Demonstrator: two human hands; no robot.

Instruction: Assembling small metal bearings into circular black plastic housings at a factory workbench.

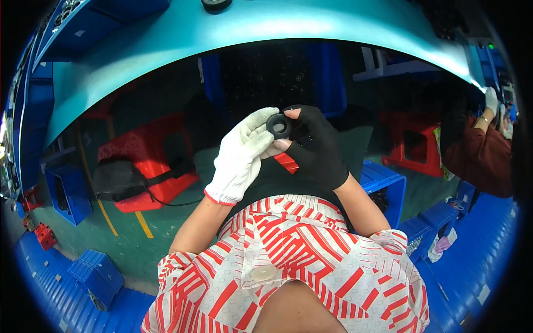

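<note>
One black ring [272, 120] between left grip [240, 147] and right grip [318, 146]

White glove [237, 158], black glove [321, 149] and red-striped shirt [297, 233] are worn.

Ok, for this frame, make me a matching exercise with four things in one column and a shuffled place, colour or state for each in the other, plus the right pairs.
Things:
1. left hand
2. black ring
3. striped shirt
4. right hand

Descriptions:
A. held between both hands
B. in a black glove that leaves fingertips bare
C. in a white glove with a red edge
D. red and white

Right pairs: 1-C, 2-A, 3-D, 4-B
</note>
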